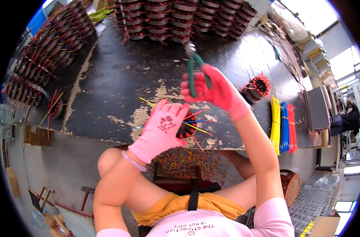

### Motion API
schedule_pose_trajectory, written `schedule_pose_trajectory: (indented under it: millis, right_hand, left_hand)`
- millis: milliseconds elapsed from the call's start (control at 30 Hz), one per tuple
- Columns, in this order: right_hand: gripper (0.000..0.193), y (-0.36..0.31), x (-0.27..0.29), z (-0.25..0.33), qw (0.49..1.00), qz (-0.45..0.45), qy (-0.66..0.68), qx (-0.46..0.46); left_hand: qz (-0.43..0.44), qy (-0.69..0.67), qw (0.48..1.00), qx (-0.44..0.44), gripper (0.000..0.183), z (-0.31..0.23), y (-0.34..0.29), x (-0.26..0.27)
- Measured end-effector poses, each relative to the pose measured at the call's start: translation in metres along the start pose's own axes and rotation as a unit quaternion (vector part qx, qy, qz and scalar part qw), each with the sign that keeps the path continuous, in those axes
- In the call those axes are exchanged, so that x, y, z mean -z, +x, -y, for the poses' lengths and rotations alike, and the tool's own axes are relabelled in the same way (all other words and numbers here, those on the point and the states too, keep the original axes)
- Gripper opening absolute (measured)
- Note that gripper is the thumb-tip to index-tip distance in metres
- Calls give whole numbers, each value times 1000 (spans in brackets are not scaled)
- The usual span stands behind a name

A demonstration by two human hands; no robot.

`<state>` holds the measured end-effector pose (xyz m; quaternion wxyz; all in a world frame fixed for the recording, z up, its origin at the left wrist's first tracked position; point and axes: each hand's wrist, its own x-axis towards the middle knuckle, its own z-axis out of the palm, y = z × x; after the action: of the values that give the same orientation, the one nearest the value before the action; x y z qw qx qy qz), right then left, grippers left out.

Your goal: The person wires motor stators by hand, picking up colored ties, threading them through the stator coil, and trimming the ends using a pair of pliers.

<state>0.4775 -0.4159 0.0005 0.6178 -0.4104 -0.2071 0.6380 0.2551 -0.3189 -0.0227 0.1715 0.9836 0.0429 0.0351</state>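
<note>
My left hand [160,126], in a pink glove, lies over a wound motor stator [191,118] near the table's front edge. Its fingers reach across the far side and the thumb rests at the near side, so much of the stator is hidden. Yellow, blue and red wires stick out around it. Raised beyond it to the right, my gloved right hand [213,89] grips green-handled pliers [191,65], their metal head pointing away from me. The pliers are apart from the stator.
Another stator [257,87] sits to the right, near bundles of yellow [275,124], blue [284,126] and red wires [292,128]. Stacked stators [160,19] line the far edge, more stacks [49,51] the left. Wire clippings [188,162] litter the floor.
</note>
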Motion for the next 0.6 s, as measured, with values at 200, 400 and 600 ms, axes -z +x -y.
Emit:
schedule_pose_trajectory:
  millis: [200, 400, 600]
  right_hand:
    - [46, -161, 16, -56, 982, -184, 1, -32]
    - [56, -184, 15, -79, 981, -131, -43, -138]
    - [56, -168, 19, -78, 965, -121, -115, -203]
  left_hand:
    - [-14, -5, 998, -60, 97, 8, 12, 7]
    - [16, -6, 998, -64, 100, 8, 23, 14]
    - [25, -8, 997, -71, 100, 9, 26, 14]
